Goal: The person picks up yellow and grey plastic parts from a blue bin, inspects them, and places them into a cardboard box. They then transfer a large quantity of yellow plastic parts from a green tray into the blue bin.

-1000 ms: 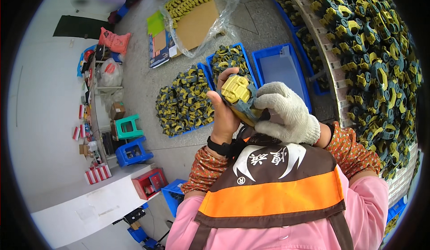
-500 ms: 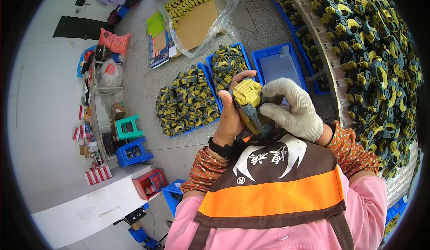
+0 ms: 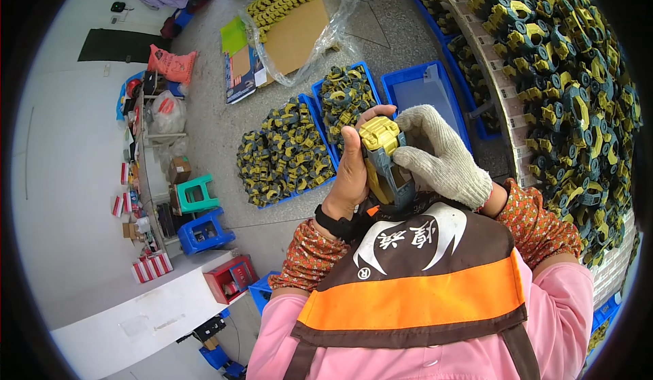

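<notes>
In front of my apron I hold a yellow and dark grey plastic toy car body (image 3: 381, 136), its yellow end pointing away from me. My bare left hand (image 3: 349, 176) is wrapped round its left side, thumb along the edge and fingers behind it. The right hand (image 3: 445, 155), in a pale knitted glove, grips the right side between thumb and fingers. The gloved fingertips press on the grey part; what lies right under them is hidden. Beyond my hands, blue crates (image 3: 315, 125) hold heaps of similar yellow and grey pieces.
A table (image 3: 511, 111) on the right is heaped with toy car pieces (image 3: 571, 101). Ahead on the floor stands a blue tray (image 3: 391, 80) beside the full crates. Cardboard (image 3: 292, 36) carries yellow parts. To the left are a green stool (image 3: 195, 193), a blue stool (image 3: 203, 232) and a shelf.
The toy car body has turned slightly in my hands and shows more of its grey side. Both hands keep hold, and the gloved fingers have shifted a little.
</notes>
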A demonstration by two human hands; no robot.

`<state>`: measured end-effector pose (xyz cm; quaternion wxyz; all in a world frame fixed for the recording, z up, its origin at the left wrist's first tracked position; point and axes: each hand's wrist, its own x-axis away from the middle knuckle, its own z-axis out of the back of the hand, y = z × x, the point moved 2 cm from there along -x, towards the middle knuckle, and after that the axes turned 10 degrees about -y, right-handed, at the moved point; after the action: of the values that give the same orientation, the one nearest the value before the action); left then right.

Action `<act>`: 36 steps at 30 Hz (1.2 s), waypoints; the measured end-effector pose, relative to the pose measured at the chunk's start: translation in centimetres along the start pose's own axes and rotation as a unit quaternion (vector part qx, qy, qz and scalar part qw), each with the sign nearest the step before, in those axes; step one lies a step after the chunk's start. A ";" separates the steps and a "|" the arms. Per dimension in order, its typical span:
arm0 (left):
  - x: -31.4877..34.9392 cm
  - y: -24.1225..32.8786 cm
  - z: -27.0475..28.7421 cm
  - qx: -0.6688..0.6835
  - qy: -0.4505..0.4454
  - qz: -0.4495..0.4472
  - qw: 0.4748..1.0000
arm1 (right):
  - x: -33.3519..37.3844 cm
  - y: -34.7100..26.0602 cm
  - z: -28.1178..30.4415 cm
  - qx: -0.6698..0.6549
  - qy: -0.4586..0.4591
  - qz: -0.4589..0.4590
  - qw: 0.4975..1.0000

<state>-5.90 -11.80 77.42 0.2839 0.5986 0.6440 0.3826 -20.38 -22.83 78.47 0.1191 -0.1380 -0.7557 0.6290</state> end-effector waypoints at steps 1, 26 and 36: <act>0.1 0.0 -0.2 -0.004 0.008 -0.003 1.000 | 0.1 -0.4 0.0 -0.016 -0.009 -0.019 1.000; 0.6 1.2 0.6 -0.289 -0.030 -0.065 0.955 | -0.8 1.1 2.0 -0.188 -0.073 -0.078 0.976; -1.0 0.2 2.0 0.086 0.105 -0.037 0.990 | -2.1 -0.6 1.7 -0.190 -0.020 -0.108 0.976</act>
<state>-4.04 -12.44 76.45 0.1758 0.5529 0.7225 0.3760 -19.07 -25.26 78.74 0.1427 -0.0633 -0.8738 0.4605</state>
